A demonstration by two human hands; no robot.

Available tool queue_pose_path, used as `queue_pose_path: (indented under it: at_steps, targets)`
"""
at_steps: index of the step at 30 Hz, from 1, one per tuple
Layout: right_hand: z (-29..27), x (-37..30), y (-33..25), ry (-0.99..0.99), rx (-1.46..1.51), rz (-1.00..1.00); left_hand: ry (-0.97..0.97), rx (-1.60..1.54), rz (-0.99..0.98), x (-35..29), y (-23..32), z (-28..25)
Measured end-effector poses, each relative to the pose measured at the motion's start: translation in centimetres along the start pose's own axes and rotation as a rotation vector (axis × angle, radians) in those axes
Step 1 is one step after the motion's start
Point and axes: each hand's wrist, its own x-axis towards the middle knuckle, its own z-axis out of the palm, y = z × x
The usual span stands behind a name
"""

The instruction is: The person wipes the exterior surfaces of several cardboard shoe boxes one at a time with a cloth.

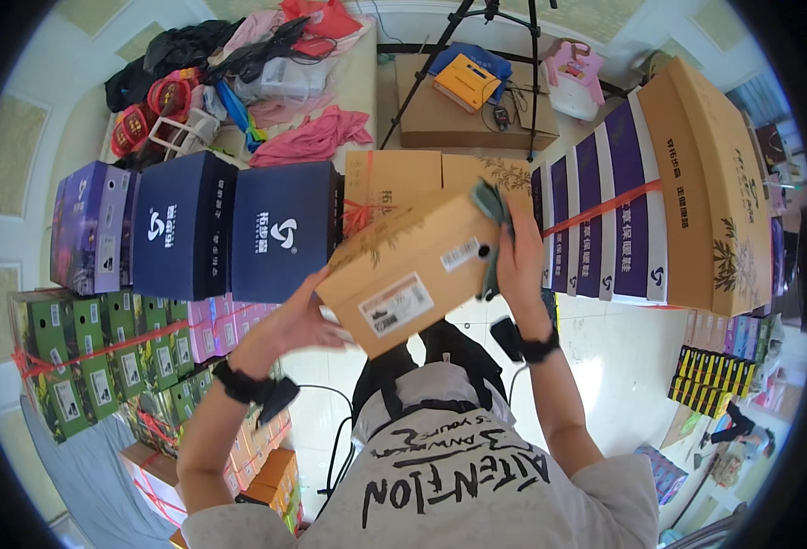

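A tan cardboard shoe box [367, 284] with a bamboo print and white labels is held tilted in front of my body. My left hand [303, 322] grips its left end, with the fingers under the lower corner. At the right end is my right hand [520, 274], its fingers closed round a dark green cloth [491, 212] that lies against that end of the box. The fingertips there are partly hidden. Just behind the held box stand more tan shoe boxes [394, 178], in line with dark blue shoe boxes [286, 220] to the left.
Purple-and-white shoe boxes [595, 238] tied with red strap stand to the right, beside a large tan box [705, 183]. Green shoe boxes [74, 375] are stacked lower left. Beyond are a tripod [422, 78], a flat carton [449, 133] and heaped clothes [312, 135].
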Motion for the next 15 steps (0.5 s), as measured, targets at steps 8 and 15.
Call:
queue_pose_path:
  at_steps: [8, 15]
  targets:
    - [4.7, 5.2, -1.2, 0.140, -0.034, 0.031, 0.674, 1.521, 1.003, -0.6, 1.7, 3.1]
    - [5.6, 3.2, -6.7, 0.075, 0.002, -0.305, 0.638, 1.444, 1.225, 0.3, 1.1, 2.9]
